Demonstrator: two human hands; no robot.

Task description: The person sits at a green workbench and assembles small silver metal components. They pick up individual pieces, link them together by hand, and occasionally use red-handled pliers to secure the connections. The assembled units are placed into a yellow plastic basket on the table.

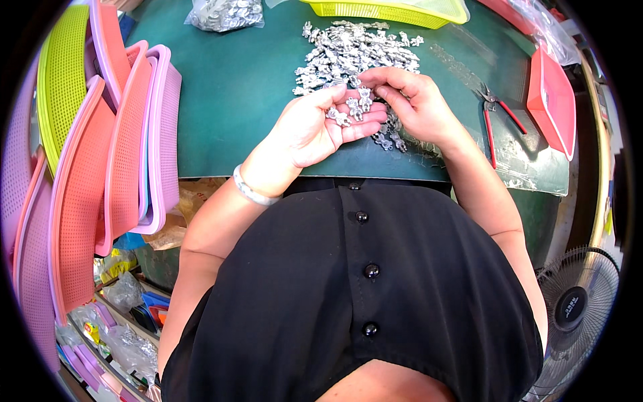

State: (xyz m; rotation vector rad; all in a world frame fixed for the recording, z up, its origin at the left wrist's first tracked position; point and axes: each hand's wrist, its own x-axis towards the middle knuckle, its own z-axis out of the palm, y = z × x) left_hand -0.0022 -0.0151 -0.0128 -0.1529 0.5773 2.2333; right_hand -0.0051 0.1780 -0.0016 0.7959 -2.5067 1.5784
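A green table (228, 87) forms the work surface. To its left stand stacked baskets (127, 154) in pink, orange and lilac; a yellow-green basket (395, 8) sits at the far edge. At the right side is a red tray (550, 104). A loose pile of silver charms (355, 50) occupies the table just beyond the hands; a smaller cluster (388, 139) lies near the front edge, beside the left fingers.

Controlling relation: three figure-shaped charms rest on the left hand (315, 127), which is the nearer hand and in contact with them. From the right hand (415, 100), they lie to the left and toward the body, just below its fingertips.

Left hand pose: palm upturned, fingers extended rightward, forearm entering from lower left. Its grip is wide and supports the charms without clamping. Right hand pose: forearm from lower right, forefinger extended leftward over the palm, thumb beneath. Its grip is narrow; whether a piece is pinched there cannot be determined.

Pliers (492, 100) with red handles lie right of the right hand, well apart.

Charm orientation: the right charm (365, 100) and middle charm (354, 109) run roughly away from the body; the left charm (339, 117) lies obliquely across the palm.
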